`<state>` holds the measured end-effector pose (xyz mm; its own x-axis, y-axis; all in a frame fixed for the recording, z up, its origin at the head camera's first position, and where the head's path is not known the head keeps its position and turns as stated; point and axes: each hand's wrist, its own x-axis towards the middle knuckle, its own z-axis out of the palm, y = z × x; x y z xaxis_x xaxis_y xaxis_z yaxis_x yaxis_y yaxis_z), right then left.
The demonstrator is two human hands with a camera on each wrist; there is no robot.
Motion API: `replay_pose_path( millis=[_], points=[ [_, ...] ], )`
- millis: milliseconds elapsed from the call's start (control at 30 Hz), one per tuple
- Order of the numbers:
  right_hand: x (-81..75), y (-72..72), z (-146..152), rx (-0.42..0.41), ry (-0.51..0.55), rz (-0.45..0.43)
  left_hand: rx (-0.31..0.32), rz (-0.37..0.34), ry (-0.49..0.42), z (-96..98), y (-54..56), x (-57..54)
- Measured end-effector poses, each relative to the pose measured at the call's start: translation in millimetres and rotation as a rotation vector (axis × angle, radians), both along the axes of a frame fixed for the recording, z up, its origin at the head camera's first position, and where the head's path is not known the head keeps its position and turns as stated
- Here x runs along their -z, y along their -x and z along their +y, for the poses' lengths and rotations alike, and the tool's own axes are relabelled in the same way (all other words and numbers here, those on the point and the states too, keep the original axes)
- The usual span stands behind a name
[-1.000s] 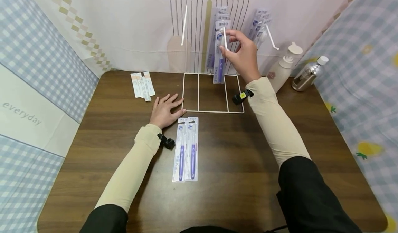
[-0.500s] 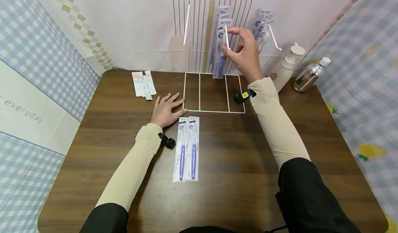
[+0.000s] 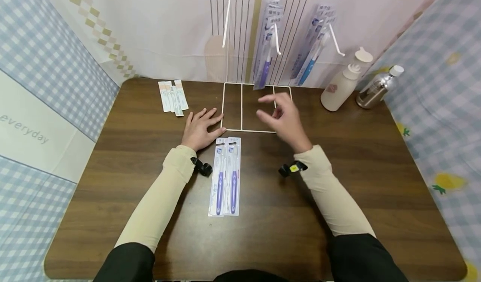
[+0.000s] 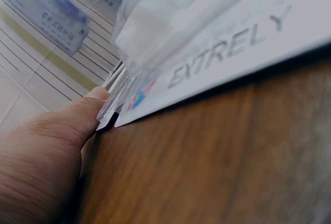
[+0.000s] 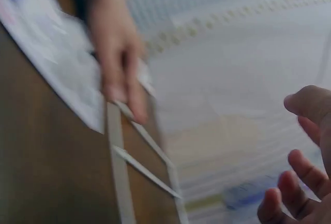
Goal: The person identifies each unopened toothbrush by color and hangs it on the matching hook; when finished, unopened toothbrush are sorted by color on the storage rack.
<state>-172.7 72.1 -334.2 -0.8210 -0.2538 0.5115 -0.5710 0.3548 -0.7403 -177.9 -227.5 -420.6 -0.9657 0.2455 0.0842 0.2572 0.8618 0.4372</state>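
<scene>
My left hand [image 3: 201,130] lies flat with spread fingers on the table, its thumb and fingertips touching the left side of a white wire rack [image 3: 241,106]. Two packaged purple toothbrushes [image 3: 226,177] lie side by side just in front of the rack. My right hand [image 3: 284,121] hovers over the rack's base, thumb and forefinger apart, nothing between them. Behind it, packaged purple toothbrushes [image 3: 266,60] hang on the middle hook [image 3: 277,39]. Packaged blue toothbrushes [image 3: 311,64] hang on the right hook [image 3: 335,41]. The left hook [image 3: 226,23] carries nothing.
Several small white-and-orange packets [image 3: 173,98] lie at the table's back left. A white pump bottle [image 3: 341,85] and a silver bottle with a white cap [image 3: 379,87] stand at the back right. Patterned cloth hangs behind the wooden table [image 3: 360,165].
My right hand has let go of the purple toothbrush pack on the middle hook and moved down and back towards me. The pack now hangs there. My left hand stays in place.
</scene>
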Motion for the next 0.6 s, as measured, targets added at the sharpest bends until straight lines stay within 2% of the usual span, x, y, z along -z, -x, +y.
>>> replay_pose_path(
  millis=[167,333,467,600],
  points=[
    [33.6,-19.3,-9,-0.092,-0.132,-0.129,-0.003,0.003,0.001,-0.2,0.5,-0.6],
    [55.2,-30.9,-16,-0.151,-0.226,-0.244,0.001,0.0,0.001,0.5,2.2,0.7],
    [65.4,-36.8,-24,-0.194,-0.275,-0.259,-0.003,-0.001,0.016,-0.2,2.3,0.8],
    [71.2,-41.6,-32,-0.198,-0.317,-0.272,0.003,-0.002,0.021,0.3,2.8,0.3]
  ],
)
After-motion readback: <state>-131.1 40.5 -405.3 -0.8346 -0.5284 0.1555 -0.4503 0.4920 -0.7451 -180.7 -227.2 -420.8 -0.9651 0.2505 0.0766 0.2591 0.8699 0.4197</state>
